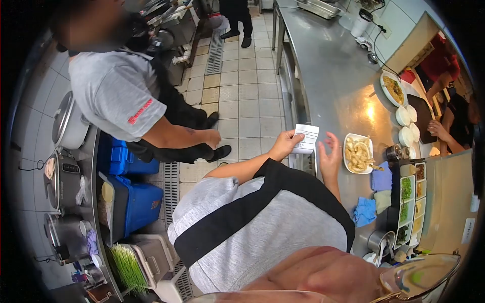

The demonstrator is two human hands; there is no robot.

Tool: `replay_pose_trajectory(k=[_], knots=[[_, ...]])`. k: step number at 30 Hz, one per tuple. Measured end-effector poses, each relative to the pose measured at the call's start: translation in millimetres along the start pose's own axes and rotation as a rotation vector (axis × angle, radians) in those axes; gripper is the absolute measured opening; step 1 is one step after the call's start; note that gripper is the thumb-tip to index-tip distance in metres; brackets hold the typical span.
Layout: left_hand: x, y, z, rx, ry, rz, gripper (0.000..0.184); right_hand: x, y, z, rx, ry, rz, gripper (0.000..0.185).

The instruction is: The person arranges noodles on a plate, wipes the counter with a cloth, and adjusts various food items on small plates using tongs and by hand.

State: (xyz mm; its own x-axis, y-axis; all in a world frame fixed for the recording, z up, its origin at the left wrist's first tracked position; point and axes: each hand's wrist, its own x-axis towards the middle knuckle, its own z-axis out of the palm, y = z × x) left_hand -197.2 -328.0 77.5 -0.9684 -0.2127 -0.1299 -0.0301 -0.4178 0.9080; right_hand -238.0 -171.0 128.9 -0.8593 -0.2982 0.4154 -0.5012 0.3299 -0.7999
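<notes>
My left hand (284, 144) pinches a printed paper slip (306, 138) by its left side, above the floor just off the counter's edge. Beside it, my right hand (331, 154) is raised with fingers apart and nothing in it. Close to the right of that hand stands a white squarish bowl (347, 164) filled with pale, sauce-coated food pieces (358, 153). Folded cloths lie below the bowl: a purple one (382, 177), a greenish one (383, 201) and a blue one (365, 211).
The steel counter (323, 60) runs along my right, with a plate of food (392, 90), small white bowls (405, 136) and topping trays (405, 188). A co-worker (113, 96) stands at left. Blue bins (139, 202) sit low at left. Another person's hand (438, 130) reaches through the hatch.
</notes>
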Motion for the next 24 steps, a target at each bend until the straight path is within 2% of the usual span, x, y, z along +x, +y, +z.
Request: replay_pose_trajectory(k=[2, 3, 6, 14, 19, 24], knots=[[4, 8, -22, 0.166, -0.067, -0.026, 0.026, 7, -1, 9, -0.164, 0.082, -0.232, 0.023], [4, 13, -31, 0.230, -0.104, -0.025, 0.027, 9, -10, 16, -0.101, 0.047, -0.179, 0.016], [4, 26, -49, 0.380, -0.212, -0.013, 0.027, 19, -29, 37, -0.235, -0.016, -0.270, 0.016], [-1, 50, -67, 0.431, -0.297, 0.021, 0.025, 26, -17, 59, 0.009, -0.123, -0.052, 0.013], [0, 38, -62, 0.501, -0.353, 0.107, 0.024, 21, -14, 48, 0.058, -0.216, 0.010, 0.015], [-3, 33, -46, 0.443, -0.268, 0.069, 0.025, 18, -9, 33, 0.120, -0.185, 0.101, 0.032]])
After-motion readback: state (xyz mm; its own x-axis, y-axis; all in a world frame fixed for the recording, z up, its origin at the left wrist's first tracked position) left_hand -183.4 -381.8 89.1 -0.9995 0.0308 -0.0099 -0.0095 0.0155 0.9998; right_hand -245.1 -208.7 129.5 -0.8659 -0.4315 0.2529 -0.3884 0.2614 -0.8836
